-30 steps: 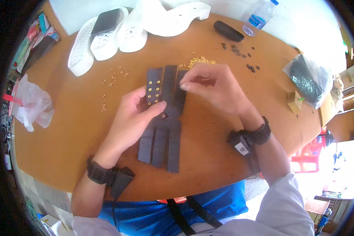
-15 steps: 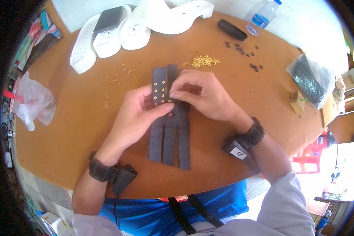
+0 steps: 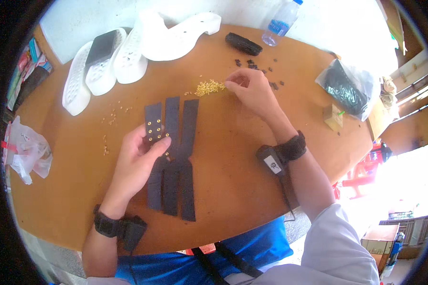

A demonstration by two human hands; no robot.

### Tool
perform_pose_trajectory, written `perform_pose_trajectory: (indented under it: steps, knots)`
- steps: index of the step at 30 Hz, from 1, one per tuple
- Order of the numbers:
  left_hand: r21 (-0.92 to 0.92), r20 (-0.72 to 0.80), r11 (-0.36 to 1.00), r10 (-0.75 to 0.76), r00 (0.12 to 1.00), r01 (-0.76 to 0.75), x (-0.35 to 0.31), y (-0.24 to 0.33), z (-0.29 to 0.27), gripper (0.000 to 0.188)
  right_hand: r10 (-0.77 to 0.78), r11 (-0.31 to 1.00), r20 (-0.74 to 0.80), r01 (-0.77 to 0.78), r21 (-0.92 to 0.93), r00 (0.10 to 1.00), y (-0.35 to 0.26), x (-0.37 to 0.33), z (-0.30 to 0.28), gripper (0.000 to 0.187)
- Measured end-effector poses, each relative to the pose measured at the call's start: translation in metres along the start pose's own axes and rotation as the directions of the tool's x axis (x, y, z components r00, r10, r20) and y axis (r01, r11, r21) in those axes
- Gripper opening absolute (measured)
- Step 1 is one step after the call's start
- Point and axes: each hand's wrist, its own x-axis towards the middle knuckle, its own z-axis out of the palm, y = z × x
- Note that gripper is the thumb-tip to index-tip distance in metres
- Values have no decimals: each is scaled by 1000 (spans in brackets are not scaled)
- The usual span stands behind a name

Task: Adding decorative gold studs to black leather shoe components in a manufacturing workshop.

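Observation:
My left hand (image 3: 137,159) is closed on a black slotted shoe upper (image 3: 172,118), its thumb pressed on the front. The piece is cut into several long strips at both ends, and the upper strips stand fanned apart. Small gold eyelets (image 3: 158,130) sit in rows on the strip by my thumb, with a few on the middle one. My right hand (image 3: 257,96) is at the right edge of a heap of loose gold eyelets (image 3: 208,88). Its thumb and forefinger are drawn together; whatever lies between them is too small to make out.
White shoe soles (image 3: 132,64) line the back left, one carrying a dark flat block (image 3: 101,47). Behind my right hand are a black roll (image 3: 243,43), black scraps and a water bottle (image 3: 277,27). Plastic bags (image 3: 349,90) lie at both sides; a small block (image 3: 333,118) is rightward.
My right hand has left the black upper and moved out to the gold heap. The upper strips have spread apart in my left hand. The whole view has shifted.

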Motion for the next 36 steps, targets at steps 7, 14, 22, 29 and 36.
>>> perform_pose_trajectory:
  steps: [7, 14, 22, 29, 36]
  knots:
    - [8, 0, 1000, -27, 1000, 27, -1, -2, -1, 11, -20, 976, 143, 51, -213, 990, 2, 1, -6, 16]
    - [17, 3, 999, -33, 999, 33, 0, -2, -3, 11, -3, 975, 280, 65, -214, 960, -8, 0, -10, 17]
    - [18, -6, 1000, -21, 1000, 21, -1, -3, -2, 11, -43, 987, 265, 81, -135, 963, -2, 0, -10, 15]
    - [18, 6, 1000, -21, 1000, 21, 0, -5, -4, 13, -85, 971, 283, 143, -190, 955, -8, -2, -7, 15]
    - [58, 32, 998, -23, 999, 22, 0, -2, -6, 15, -37, 999, 332, 45, -16, 943, -42, -18, 6, 12]
